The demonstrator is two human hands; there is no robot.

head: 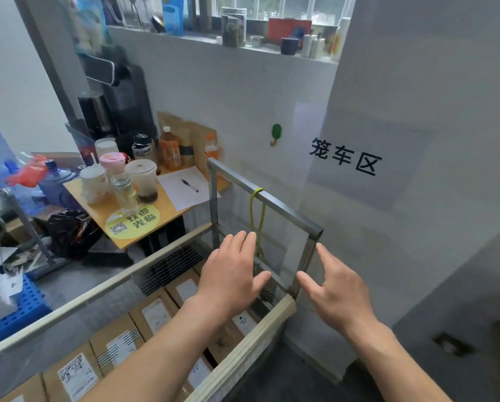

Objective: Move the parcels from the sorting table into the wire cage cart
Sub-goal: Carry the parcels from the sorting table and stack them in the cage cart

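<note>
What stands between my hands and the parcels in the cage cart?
Nothing visible for the left hand: it hovers open over the cart's open top, parcels below it. The right hand, also open, is out past the padded side rail by the corner post, so that rail lies between it and them.

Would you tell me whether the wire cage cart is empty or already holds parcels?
Not empty: brown labelled parcels lie side by side inside the wire cage cart.

Brown cardboard parcels, white labels up, lie flat in rows inside the metal-framed wire cage cart.
</note>
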